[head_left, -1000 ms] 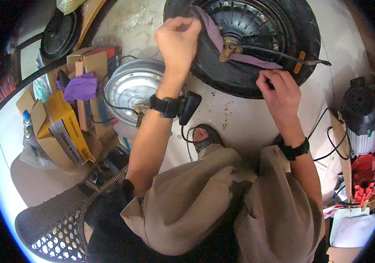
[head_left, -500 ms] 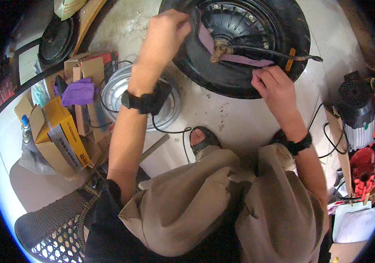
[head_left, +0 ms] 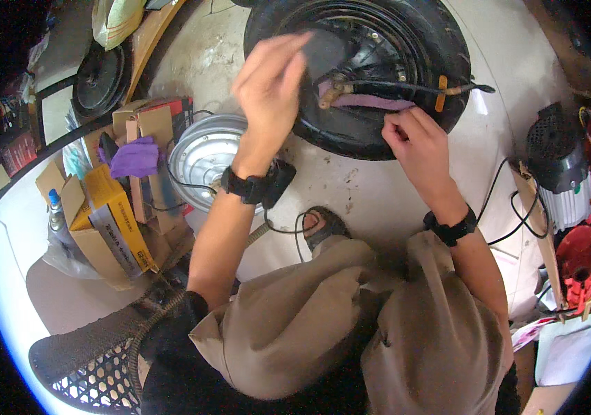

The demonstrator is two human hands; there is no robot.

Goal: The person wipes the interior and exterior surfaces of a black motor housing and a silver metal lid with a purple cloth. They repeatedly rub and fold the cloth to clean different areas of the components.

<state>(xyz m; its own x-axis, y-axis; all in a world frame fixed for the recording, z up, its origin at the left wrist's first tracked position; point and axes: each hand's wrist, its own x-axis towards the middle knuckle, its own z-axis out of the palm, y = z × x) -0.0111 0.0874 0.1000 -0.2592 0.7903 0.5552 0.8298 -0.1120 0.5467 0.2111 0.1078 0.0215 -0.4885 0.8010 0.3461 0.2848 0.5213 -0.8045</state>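
A black tyre point(head_left: 351, 131) lies around a black spoked hub wheel point(head_left: 375, 59) on the floor ahead. A dull pink strip point(head_left: 371, 102) shows between the tyre and the wheel on the near side. From the axle point(head_left: 335, 92) a thick black cable point(head_left: 399, 86) runs right. My left hand point(head_left: 271, 90), blurred, is over the tyre's left side with fingers stretched out and nothing in them. My right hand point(head_left: 418, 142) is closed at the tyre's near right sidewall, by the strip's end; its fingertips hide what they pinch. Both wrists wear black straps.
A silver wheel hub point(head_left: 202, 162) lies under my left forearm. Left of it stand an opened yellow carton point(head_left: 112, 225) and a purple cloth point(head_left: 135, 158). A motor point(head_left: 555, 149) and a red tool part point(head_left: 579, 259) sit at right. Thin cables hang near my wrists.
My left hand has come off the tyre's inner edge and its fingers have straightened. The pulled-out tyre edge there has sunk back, covering part of the strip. My right hand stays at the sidewall.
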